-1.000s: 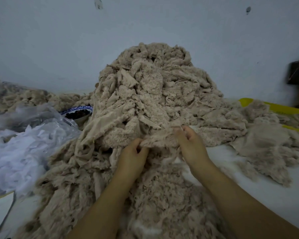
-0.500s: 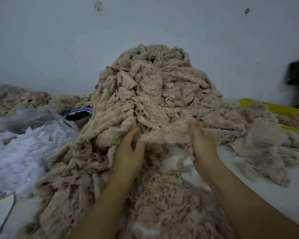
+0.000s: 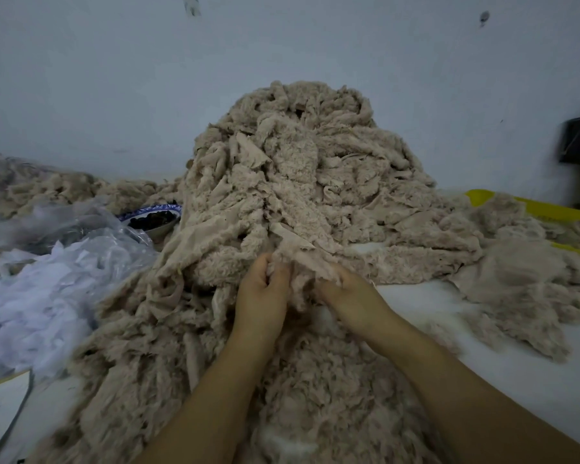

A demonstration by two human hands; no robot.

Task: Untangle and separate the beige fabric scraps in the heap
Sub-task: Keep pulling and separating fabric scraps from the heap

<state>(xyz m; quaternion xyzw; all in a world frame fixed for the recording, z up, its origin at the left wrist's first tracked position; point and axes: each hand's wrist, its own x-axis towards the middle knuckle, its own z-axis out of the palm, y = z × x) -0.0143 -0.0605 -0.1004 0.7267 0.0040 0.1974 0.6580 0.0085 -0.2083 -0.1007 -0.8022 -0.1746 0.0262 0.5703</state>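
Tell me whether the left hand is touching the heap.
Touching. The head view shows the left hand gripping scraps at the front of the heap, fingers curled into the fabric.

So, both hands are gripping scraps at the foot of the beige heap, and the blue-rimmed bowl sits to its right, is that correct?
Not quite: the head view shows the blue-rimmed bowl to the left of the beige heap. The left hand and right hand do grip scraps at its foot.
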